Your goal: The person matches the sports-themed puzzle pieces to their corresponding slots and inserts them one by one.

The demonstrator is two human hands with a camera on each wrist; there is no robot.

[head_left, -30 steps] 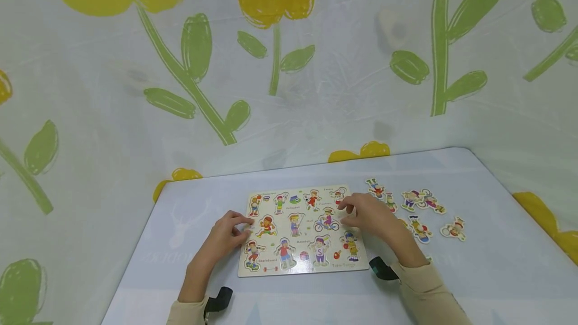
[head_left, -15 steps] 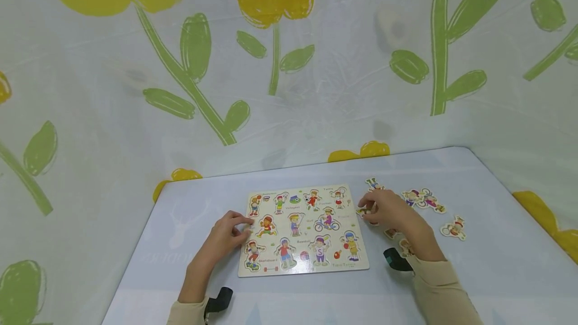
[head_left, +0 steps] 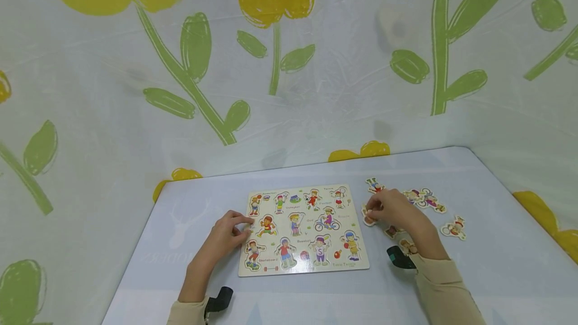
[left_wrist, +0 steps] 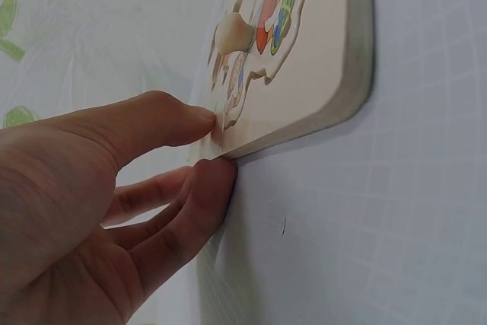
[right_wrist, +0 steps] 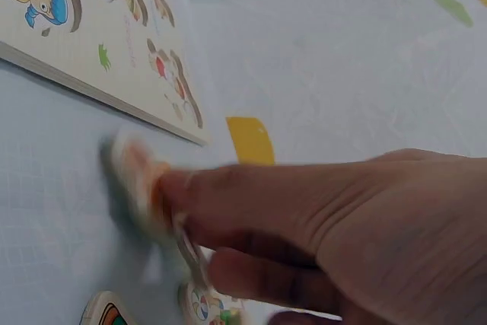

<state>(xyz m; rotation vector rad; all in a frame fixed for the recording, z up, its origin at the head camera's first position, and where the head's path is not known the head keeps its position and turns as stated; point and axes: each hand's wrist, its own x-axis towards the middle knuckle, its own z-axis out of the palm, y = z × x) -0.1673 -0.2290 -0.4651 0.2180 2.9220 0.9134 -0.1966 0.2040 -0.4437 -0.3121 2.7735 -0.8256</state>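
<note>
A flat wooden puzzle board with cartoon sports figures lies on the table. My left hand holds its left edge, and in the left wrist view the thumb is on the board's edge with a finger against its side. Right of the board, my right hand pinches a cut-out puzzle piece, a child figure. That piece is blurred in the right wrist view, partly behind the fingertips. A round wooden knob stands up from the board in the left wrist view.
Several loose pieces lie to the right: one beyond the right hand, an overlapping pair with a bicycle piece, and a single piece farther right. Another piece shows beside the right wrist. A flower-printed cloth rises behind the table.
My right hand has gone from over the board's right side to the loose pieces and now holds one, turned slightly since half a second ago. The left hand has stayed put.
</note>
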